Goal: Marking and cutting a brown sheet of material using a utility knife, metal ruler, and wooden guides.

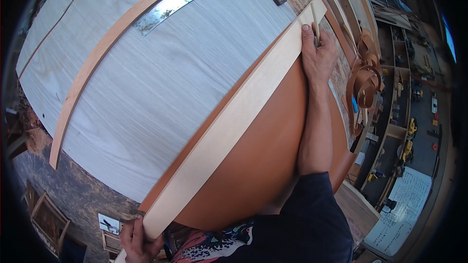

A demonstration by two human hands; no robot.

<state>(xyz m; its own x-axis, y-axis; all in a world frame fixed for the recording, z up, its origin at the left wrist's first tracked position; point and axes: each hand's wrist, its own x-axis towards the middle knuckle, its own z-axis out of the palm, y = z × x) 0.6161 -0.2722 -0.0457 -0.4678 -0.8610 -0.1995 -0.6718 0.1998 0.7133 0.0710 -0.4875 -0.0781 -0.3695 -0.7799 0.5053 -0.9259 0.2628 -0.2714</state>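
Observation:
A long pale wooden strip (229,131) lies diagonally over a smooth brown sheet (258,160), which looks like leather. At the strip's lower left end, my left hand (138,241) has its fingers curled against the strip's edge; a small dark bit shows by the fingertips. Near the upper right end, my right hand (319,56) pinches the strip, thumb on top and fingers at the far edge. A thin pale stick (316,27), perhaps a pencil, shows beside those fingers. A narrow brown margin of the sheet shows along the strip's left side.
Under the sheet is a large grey wood-grain board (161,83). On it rest a narrow wooden lath (92,63) and a metal try square (180,2). Curled brown offcuts (365,85) lie at the right. Beyond them stands a shelf (397,92) with tools.

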